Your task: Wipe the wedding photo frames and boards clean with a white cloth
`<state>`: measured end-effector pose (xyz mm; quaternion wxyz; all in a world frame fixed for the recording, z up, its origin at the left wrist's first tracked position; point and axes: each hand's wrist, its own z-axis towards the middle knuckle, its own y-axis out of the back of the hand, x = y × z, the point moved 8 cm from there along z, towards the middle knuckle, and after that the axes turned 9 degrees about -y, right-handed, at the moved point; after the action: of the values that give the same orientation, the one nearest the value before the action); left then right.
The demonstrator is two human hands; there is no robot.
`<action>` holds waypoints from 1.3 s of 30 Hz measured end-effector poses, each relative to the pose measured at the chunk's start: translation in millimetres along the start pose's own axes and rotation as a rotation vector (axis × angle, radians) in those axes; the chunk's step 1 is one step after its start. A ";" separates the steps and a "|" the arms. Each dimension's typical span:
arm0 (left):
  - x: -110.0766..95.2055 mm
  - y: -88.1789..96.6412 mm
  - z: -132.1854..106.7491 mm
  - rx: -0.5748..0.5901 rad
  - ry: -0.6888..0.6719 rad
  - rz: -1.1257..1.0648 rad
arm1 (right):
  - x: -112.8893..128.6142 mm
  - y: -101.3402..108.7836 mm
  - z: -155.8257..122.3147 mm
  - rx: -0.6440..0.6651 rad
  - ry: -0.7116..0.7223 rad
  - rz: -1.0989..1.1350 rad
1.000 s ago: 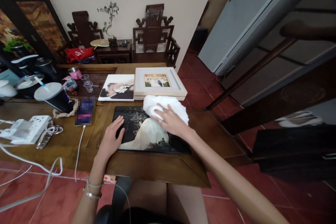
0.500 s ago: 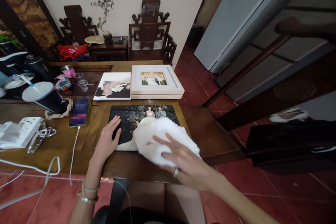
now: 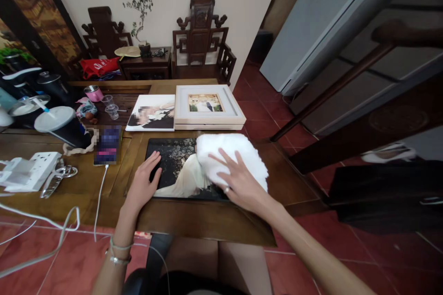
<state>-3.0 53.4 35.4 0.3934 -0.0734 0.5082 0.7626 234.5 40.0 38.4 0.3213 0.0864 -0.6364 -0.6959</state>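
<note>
A dark photo print (image 3: 176, 170) with a white dress on it lies flat at the near edge of the wooden table (image 3: 194, 219). My left hand (image 3: 143, 183) rests flat on its left edge, fingers stretched out. My right hand (image 3: 238, 179) presses a white cloth (image 3: 231, 154) onto the right part of the print, fingers spread over the cloth. The cloth hides the print's upper right corner.
Behind the print lie a white-framed photo (image 3: 207, 106) and an unframed print (image 3: 152, 113). To the left are a phone (image 3: 107, 145) on a cable, a white power strip (image 3: 32, 170), cups and a pink bowl (image 3: 93, 93). Carved wooden chairs (image 3: 202, 39) stand by the wall.
My right hand has slid the cloth from the print's near right corner back up toward its far right part. My left hand has stayed on the left edge.
</note>
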 end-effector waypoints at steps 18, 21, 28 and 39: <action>4.4 -2.6 -1.1 0.005 0.001 -0.001 | -42.6 21.4 43.7 0.047 -0.137 0.070; 3.3 -0.7 -0.5 0.005 0.010 0.006 | -46.5 12.4 48.7 0.006 -0.111 0.028; -0.2 0.8 0.6 0.013 0.022 0.012 | 14.0 2.1 -31.2 0.008 0.029 0.041; 6.5 -5.0 -1.9 0.014 0.001 -0.002 | 37.2 24.3 -11.3 0.176 0.061 0.145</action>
<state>-4.6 56.1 27.6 0.3945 -0.0715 0.5135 0.7586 219.7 10.2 70.0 0.3814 0.0891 -0.6895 -0.6092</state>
